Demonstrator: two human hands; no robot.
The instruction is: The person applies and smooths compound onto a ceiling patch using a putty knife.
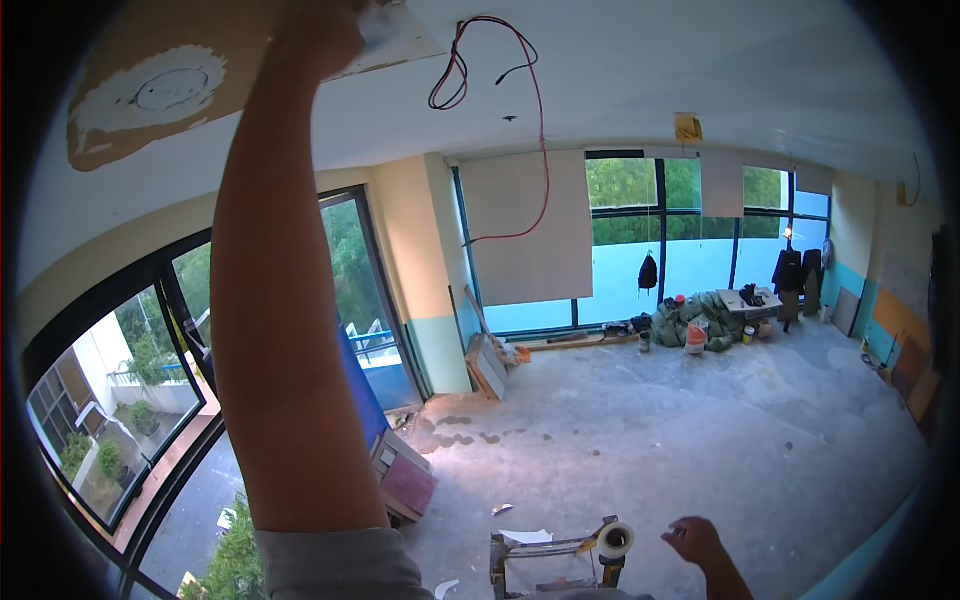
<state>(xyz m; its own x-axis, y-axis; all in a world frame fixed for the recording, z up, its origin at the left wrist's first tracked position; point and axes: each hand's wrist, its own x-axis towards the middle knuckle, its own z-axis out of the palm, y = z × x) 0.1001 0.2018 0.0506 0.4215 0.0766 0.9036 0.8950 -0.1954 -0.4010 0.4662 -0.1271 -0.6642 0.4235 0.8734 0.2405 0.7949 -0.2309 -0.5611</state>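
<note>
My left arm is raised to the ceiling, and my left hand (318,38) is closed against it at the top edge. A pale, blurred thing shows beside its fingers; I cannot make out what it is. Around the hand is a brown bare patch (235,50) of ceiling, with a white plastered area (205,88) around a round outline to its left. Down at the lower right, my right hand (697,543) hangs with loosely bent fingers and nothing visible in it. A roll of tape (615,540) sits just left of it, on a yellow-and-black ladder top (550,548).
A looped red-and-black cable (540,130) hangs from the ceiling, right of my raised hand. Windows (130,400) line the left side. Boards (405,480) lean below them. Green sacks (690,320) and a small table (750,299) stand by the far windows.
</note>
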